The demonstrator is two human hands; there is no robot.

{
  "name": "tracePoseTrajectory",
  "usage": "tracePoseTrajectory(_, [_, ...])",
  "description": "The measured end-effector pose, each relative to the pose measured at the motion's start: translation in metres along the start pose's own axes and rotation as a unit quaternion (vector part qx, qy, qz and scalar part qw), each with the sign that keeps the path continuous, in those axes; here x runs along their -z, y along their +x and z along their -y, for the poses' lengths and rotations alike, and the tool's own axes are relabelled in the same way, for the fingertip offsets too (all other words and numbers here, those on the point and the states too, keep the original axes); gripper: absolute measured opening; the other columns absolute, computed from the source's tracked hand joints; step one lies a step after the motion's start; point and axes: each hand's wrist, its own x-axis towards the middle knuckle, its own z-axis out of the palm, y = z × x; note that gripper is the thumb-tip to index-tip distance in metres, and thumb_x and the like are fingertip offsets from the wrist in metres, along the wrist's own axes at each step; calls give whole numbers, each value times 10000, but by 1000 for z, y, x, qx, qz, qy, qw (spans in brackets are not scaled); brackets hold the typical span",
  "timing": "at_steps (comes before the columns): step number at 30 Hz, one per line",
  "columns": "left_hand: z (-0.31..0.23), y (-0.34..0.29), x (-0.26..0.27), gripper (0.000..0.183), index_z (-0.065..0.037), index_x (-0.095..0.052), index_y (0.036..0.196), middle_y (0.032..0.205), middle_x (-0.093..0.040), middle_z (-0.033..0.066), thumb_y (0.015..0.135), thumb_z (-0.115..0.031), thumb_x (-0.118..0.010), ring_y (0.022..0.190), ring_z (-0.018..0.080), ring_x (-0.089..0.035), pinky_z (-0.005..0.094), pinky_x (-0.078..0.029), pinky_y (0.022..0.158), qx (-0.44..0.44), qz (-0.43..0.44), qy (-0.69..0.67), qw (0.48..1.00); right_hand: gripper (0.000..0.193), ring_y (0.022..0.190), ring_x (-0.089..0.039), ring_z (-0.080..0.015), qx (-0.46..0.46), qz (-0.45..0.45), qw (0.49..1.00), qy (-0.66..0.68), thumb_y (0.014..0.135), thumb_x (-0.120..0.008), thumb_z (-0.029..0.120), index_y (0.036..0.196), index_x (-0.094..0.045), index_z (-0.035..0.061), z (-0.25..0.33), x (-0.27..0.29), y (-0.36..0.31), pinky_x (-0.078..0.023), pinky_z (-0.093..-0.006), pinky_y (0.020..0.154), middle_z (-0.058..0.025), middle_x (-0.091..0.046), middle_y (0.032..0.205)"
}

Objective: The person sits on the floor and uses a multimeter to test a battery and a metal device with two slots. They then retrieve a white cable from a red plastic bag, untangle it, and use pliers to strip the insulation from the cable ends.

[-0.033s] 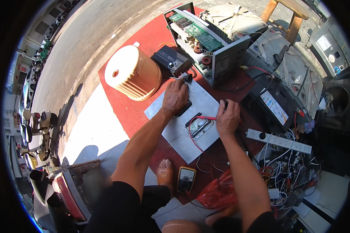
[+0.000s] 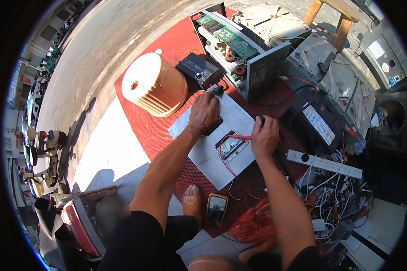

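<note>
Head view gives me both hands from above, spread over a grey metal case [image 2: 236,113], which lies flat beneath and between them. I see the right hand [image 2: 265,137] at its right edge, fingers curled narrow around a red probe [image 2: 243,137]; a small dark piece shows by the fingertips, and I can't tell whether it's gripped. What matters most to me is the probe's line: its long axis runs crosswise, out of the right hand's fingers toward the left, above the recessed latch [image 2: 231,147], so the right hand is plainly nearer. From that far end, a red lead [image 2: 221,159] loops down the case toward me. I find the left hand [image 2: 204,113] up and left of those fingers, its own fingers close together at the case's far corner, just beside a black plug [image 2: 218,90]; I can't tell whether they pinch it. Under that hand's wrist side, a black handle [image 2: 214,126] shows in part. Well below both sets of fingers, nearer the body, I have the meter [image 2: 217,209], face up.
</note>
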Motion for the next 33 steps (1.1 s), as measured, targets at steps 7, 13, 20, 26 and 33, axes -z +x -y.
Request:
tracePoseTrajectory(7, [1,-1,1,222,6,-664,1088,1277,-636,229,890,-92,-641,1120,402,-637,495,-516,1004,-4,0,-1,1000,247,998,-630,-429,-1,-3,1000,-1,1018,-689,239,1107,-619,20,0,-1,0,-525,-517,865,-212,-645,1051])
tracePoseTrajectory(13, [0,-1,2,222,7,-665,1089,1277,-635,231,893,-95,-643,1121,404,-637,496,-516,1007,-1,4,-2,1000,250,999,-629,-428,1,2,1000,0,1022,-683,242,1112,-618,17,0,-1,1,-523,-516,864,-213,-641,1053])
tracePoseTrajectory(20, [-2,1,2,137,-2,-650,979,1211,-644,231,886,-100,-633,1091,385,-641,488,-496,1006,-9,-13,-2,1000,253,1007,-627,-432,-10,12,1000,0,1026,-677,243,1113,-619,13,0,1,0,-522,-521,870,-216,-638,1055])
tracePoseTrajectory(26, [-4,2,4,150,2,-661,992,1223,-645,235,888,-102,-631,1107,389,-637,488,-494,1012,-2,-12,-10,1000,276,1042,-628,-435,-18,23,1000,8,1018,-684,251,1137,-630,8,2,3,1,-524,-520,893,-224,-648,1084])
tracePoseTrajectory(33, [-5,2,5,168,8,-657,1015,1231,-642,234,892,-106,-639,1099,390,-632,486,-498,997,-3,-19,-13,1000,313,1080,-624,-439,9,24,999,28,944,-615,116,1228,-636,-12,2,7,0,-518,-530,949,-239,-657,1134])
